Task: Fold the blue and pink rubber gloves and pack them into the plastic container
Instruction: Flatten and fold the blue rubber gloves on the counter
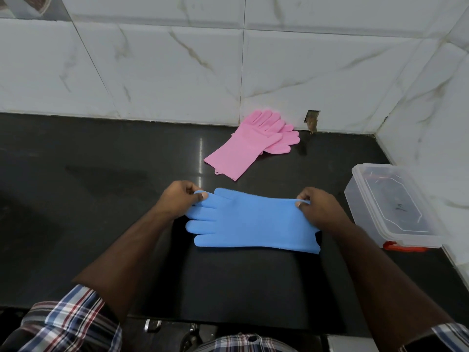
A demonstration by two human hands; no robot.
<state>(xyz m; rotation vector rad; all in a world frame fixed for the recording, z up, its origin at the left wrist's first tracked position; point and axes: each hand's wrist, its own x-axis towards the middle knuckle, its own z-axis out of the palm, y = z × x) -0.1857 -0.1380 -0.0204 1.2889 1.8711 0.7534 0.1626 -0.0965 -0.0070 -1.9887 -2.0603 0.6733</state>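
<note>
The blue rubber gloves (251,222) lie flat on the black counter, fingers pointing left, cuff to the right. My left hand (180,196) pinches a fingertip at the gloves' far left edge. My right hand (317,207) pinches the far corner of the cuff. The pink rubber gloves (250,144) lie stacked farther back near the wall, fingers toward the wall, untouched. The clear plastic container (390,207) stands at the right with its lid on and a red clasp at its near end.
The black counter (101,199) meets a white marble-tiled wall (177,72) at the back and on the right. A small hole in the tile (312,120) sits just behind the pink gloves. The counter's front edge runs below my forearms.
</note>
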